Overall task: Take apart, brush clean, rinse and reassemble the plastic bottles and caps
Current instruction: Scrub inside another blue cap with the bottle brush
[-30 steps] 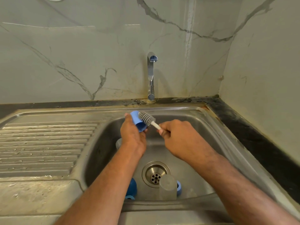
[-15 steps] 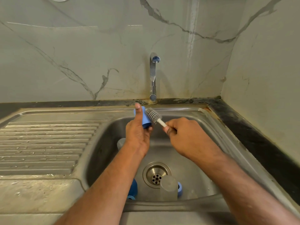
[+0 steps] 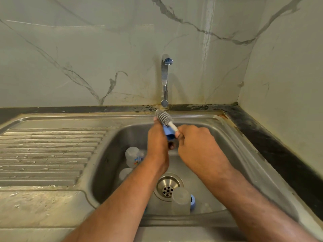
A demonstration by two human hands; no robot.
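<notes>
I am doing the brushing step, I think; my left hand [image 3: 157, 145] is gripping a blue cap [image 3: 169, 132] with its fingers curled round it, and my right hand [image 3: 195, 144] is pinching the white handle of the brush [image 3: 165, 119]; both hands are holding things, so neither is wide; the grey bristle head is poking up and away past the top of my left hand, lying across the outside of the cap; I cannot tell if the bristles are going inside the cap, because my fingers are hiding its mouth; both my arms are reaching forward over the sink [image 3: 232, 145], with the hands close together and nearly touching, and the cap sitting right between them; my left wrist is turning so the back of the hand is facing me; below my left arm a clear bottle [image 3: 132, 154] is lying in the sink; nearer to me, under my right arm, a cloudy cup-like piece [image 3: 180, 200] is standing beside another blue part [image 3: 192, 201] next to the drain [image 3: 168, 186]; the tap [image 3: 165, 79] is up beyond my hands and no water is running; next I am probably needing to rub the brush all round the cap, then rinse it, so the tap must be opened; plenty is waiting to be cleaned and put back together.
</notes>
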